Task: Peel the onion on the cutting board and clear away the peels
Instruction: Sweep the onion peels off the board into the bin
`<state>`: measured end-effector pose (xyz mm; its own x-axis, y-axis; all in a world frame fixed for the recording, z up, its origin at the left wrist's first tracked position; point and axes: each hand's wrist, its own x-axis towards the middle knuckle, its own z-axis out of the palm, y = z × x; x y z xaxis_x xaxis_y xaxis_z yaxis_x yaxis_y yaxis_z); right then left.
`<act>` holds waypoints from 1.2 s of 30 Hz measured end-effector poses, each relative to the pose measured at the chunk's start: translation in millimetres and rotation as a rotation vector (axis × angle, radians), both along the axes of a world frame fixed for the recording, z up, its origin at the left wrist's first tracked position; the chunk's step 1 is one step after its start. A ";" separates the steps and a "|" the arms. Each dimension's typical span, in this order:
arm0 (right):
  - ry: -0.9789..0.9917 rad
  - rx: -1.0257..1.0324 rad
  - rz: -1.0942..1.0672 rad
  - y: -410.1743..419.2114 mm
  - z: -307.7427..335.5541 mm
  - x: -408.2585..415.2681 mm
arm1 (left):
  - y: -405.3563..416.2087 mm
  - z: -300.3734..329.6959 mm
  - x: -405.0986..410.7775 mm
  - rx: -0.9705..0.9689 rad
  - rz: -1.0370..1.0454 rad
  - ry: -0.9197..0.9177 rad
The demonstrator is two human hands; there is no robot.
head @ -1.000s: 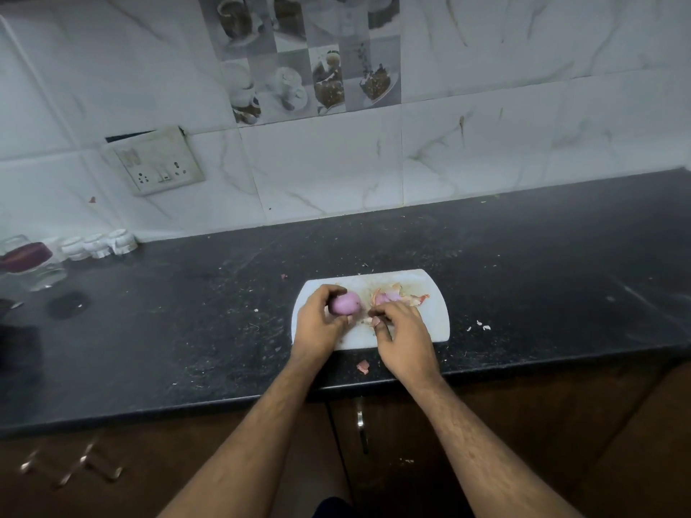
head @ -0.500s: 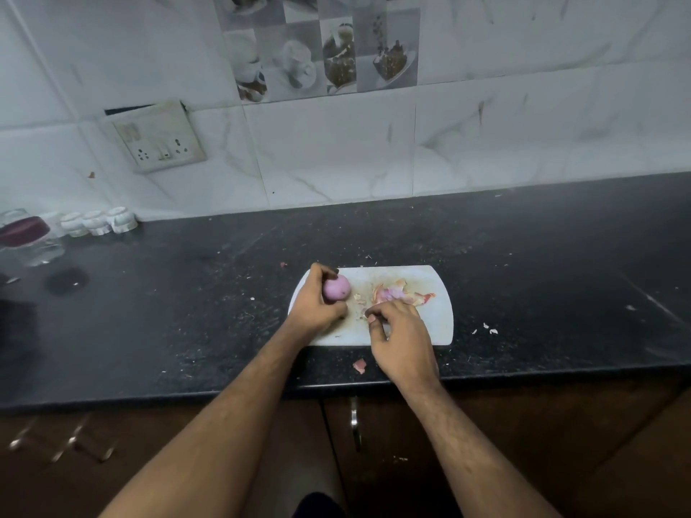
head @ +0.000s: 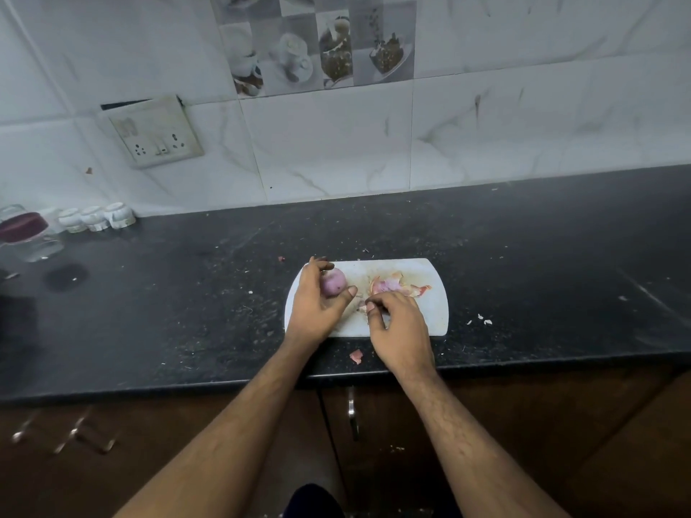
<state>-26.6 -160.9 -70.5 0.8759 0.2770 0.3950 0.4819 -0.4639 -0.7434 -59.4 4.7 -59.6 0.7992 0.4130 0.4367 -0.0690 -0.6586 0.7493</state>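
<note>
Both hands busy: left hand (head: 314, 304) grips onion (head: 334, 281), long axis unclear; right hand (head: 398, 327) pinches peel scrap (head: 362, 307)

Both bare forearms reach forward from the bottom of the view, angling in toward each other so the wrists end up close together. The left hand (head: 316, 304) is tipped on its side, fingers curled up and over the top and thumb stretched out along the near side, cupping a small round purple peeled onion (head: 334, 281) between them. The right hand (head: 400, 325) lies palm down just beside it, knuckles raised, fingers bent and drawn in toward the thumb at the tips, pinching at a small pale scrap; whether it truly has hold I can't tell.
</note>
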 end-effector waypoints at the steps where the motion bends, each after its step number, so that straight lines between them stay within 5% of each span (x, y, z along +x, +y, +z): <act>1: 0.001 -0.002 -0.001 0.1 0.3 0.1 | -2.7 -1.6 -3.6 0.000 -0.001 -0.005; 8: -0.036 0.022 -0.025 -0.1 -0.2 -2.9 | -16.7 -2.6 -21.8 0.112 0.030 -0.033; 13: -0.136 0.266 -0.262 -4.2 0.6 -8.4 | -44.7 -0.1 -24.5 0.149 -0.047 0.030; 17: -0.080 0.286 -0.351 -13.1 2.6 6.5 | -47.3 -7.0 -24.4 0.133 0.173 0.009; 21: -0.120 0.006 -0.209 -14.2 13.1 41.8 | -39.1 -6.8 -19.3 0.070 0.327 0.147; 28: 0.131 -0.277 0.099 5.8 11.2 88.0 | -35.0 -11.4 -10.5 0.149 0.308 0.259; 36: -0.082 -0.440 0.440 12.6 2.0 78.8 | -18.8 -8.6 -2.3 0.258 0.221 0.483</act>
<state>52.3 -148.3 -68.5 0.6143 0.7568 0.2231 0.7447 -0.4628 -0.4808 -61.7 -14.1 -68.2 0.8394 0.5213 0.1536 0.3999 -0.7839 0.4750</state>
